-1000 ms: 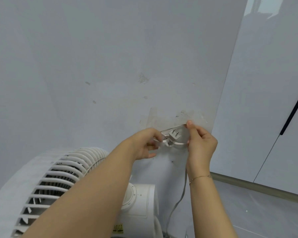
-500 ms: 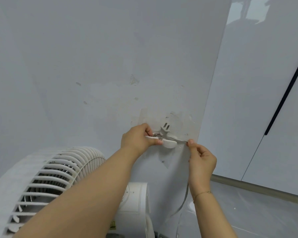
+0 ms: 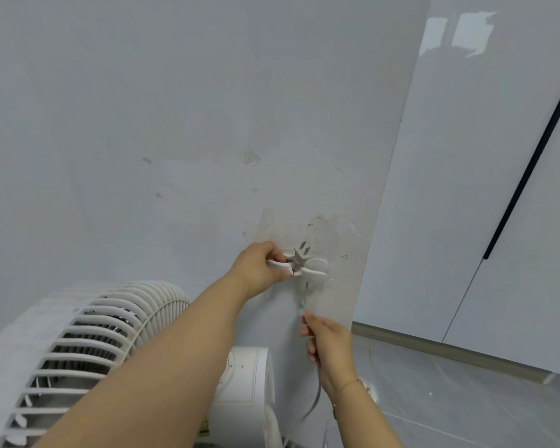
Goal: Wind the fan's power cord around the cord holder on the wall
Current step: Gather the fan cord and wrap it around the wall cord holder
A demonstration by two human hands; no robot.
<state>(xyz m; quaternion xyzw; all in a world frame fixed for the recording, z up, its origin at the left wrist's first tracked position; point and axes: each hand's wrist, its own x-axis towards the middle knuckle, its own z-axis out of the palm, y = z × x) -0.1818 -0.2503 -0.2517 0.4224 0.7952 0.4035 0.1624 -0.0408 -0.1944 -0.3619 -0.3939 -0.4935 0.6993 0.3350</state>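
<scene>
A white cord holder point(image 3: 314, 270) is stuck to the grey wall, with flat wings to left and right. The fan's plug point(image 3: 301, 255) stands at its middle, prongs pointing up. My left hand point(image 3: 259, 266) pinches the holder's left wing beside the plug. The white power cord point(image 3: 304, 294) drops straight down from the holder into my right hand point(image 3: 328, 342), which grips it well below the holder. Below that hand the cord curves down towards the floor. The white fan point(image 3: 88, 344) stands at the lower left, partly behind my left arm.
The wall point(image 3: 175, 124) ends at a corner just right of the holder. Glossy white cabinet doors point(image 3: 466, 189) with a dark vertical gap stand further right. A grey tiled floor point(image 3: 466, 399) lies below them. The fan's round motor housing point(image 3: 246, 376) sits between my forearms.
My right hand has moved from beside the holder's right wing down along the cord, pulling it straight below the holder. My left hand stays at the left wing.
</scene>
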